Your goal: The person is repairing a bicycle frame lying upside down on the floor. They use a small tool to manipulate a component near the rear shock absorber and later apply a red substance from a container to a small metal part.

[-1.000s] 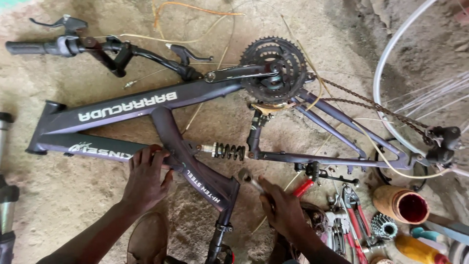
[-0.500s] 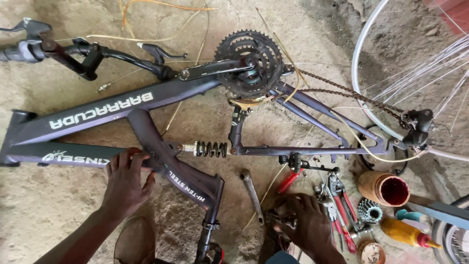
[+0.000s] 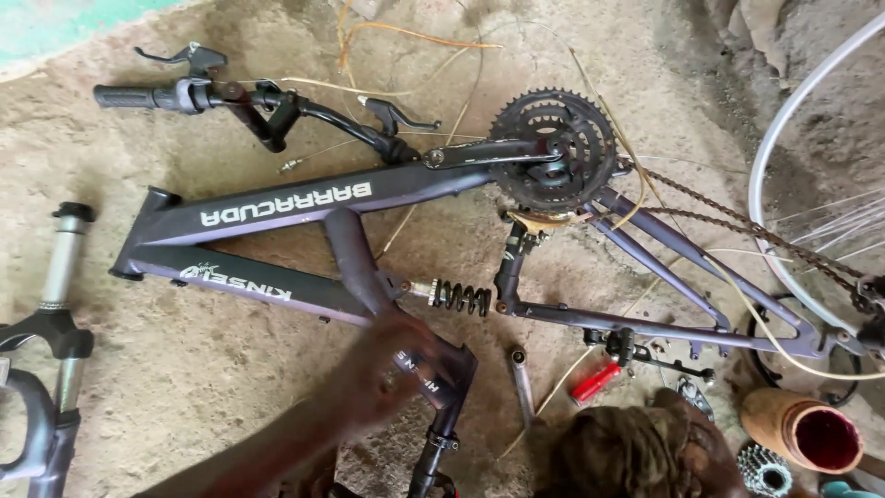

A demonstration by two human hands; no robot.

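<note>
On dirt floor (image 3: 230,397) | left hand (image 3: 392,369) on bike frame (image 3: 304,207); wrench (image 3: 522,383) beside

From my left hand (image 3: 392,373), blurred on the bike frame (image 3: 277,207), open dirt floor (image 3: 212,369) runs toward 9 o'clock until the suspension fork (image 3: 51,369) blocks the edge. At 12 o'clock the frame tubes, handlebar (image 3: 249,101) and crankset (image 3: 553,148) bar the way. Toward 3 o'clock: coil shock (image 3: 461,297), a loose metal bar (image 3: 522,378), a red-handled tool (image 3: 596,381). My right hand (image 3: 687,443) sits hemmed by scattered tools, a clay-coloured cup (image 3: 802,429) and a cog cluster (image 3: 763,470). Chain (image 3: 737,221) and wheel rim (image 3: 784,138) close off 2 o'clock.
</note>
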